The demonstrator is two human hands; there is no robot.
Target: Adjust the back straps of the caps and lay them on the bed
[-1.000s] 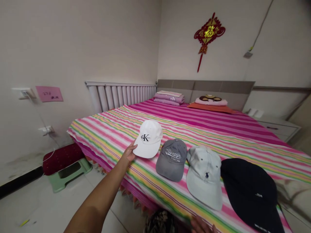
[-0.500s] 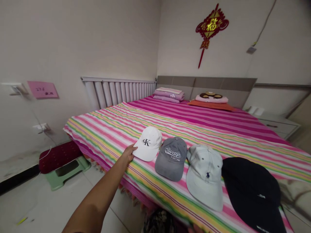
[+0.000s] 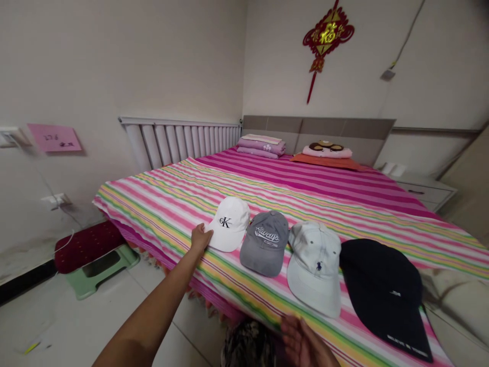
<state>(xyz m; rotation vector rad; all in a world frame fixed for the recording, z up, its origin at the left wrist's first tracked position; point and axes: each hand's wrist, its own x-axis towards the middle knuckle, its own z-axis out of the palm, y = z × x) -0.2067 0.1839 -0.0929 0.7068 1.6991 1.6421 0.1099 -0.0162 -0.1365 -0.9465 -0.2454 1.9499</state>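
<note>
Four caps lie in a row near the foot edge of a striped bed (image 3: pixel 160 204): a white cap (image 3: pixel 229 224), a grey cap (image 3: pixel 265 242), a pale blue cap (image 3: pixel 315 265) and a black cap (image 3: pixel 384 290). My left hand (image 3: pixel 200 238) reaches out and pinches the brim of the white cap, which rests on the bedspread. My right hand (image 3: pixel 303 341) hovers at the bed's near edge below the pale blue cap, fingers stretched out and apart, holding nothing.
A green stool with a red cushion (image 3: pixel 89 252) stands on the tiled floor at the left. A radiator (image 3: pixel 179 145) lines the left wall. Folded bedding (image 3: pixel 262 145) and a pillow (image 3: pixel 326 153) lie at the headboard. A nightstand (image 3: pixel 424 191) stands at the right.
The white cap has come down from a lifted position onto the bed beside the grey cap. My right hand has risen into view at the bottom edge.
</note>
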